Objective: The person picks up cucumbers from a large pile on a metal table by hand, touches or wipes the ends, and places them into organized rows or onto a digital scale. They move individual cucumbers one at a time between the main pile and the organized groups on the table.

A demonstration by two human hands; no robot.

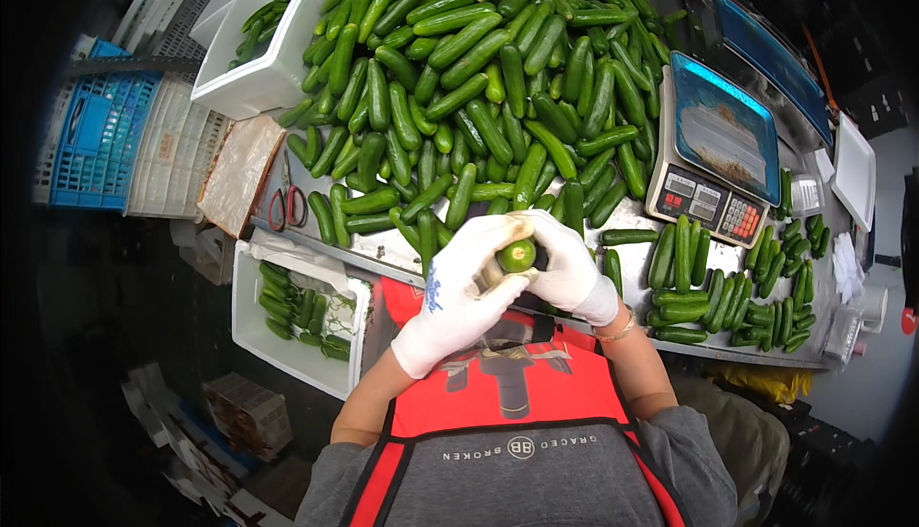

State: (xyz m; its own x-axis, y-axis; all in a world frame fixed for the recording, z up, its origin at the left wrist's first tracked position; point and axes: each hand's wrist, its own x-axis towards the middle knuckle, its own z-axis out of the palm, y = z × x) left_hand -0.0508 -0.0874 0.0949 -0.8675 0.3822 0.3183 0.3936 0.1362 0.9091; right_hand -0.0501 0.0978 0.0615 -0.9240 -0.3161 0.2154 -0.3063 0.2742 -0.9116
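Note:
Both hands wear white gloves and meet around one cucumber [516, 255], held end-on in front of the red apron. My left hand [467, 279] wraps one side of it, and my right hand [571, 261] closes on the other. Just beyond them a large heap of cucumbers [467, 46] covers the metal table [388, 250]. Sorted cucumbers [675, 254] lie in small groups to the right of my hands. Scissors [288, 197] with red and black handles lie at the table's left edge.
A digital scale [707, 197] with a blue-rimmed pan stands at the right. White foam boxes with cucumbers stand at upper left [287, 60] and lower left [248, 311]. Blue and white plastic crates [108, 132] are farther left. A white tray [854, 171] leans at far right.

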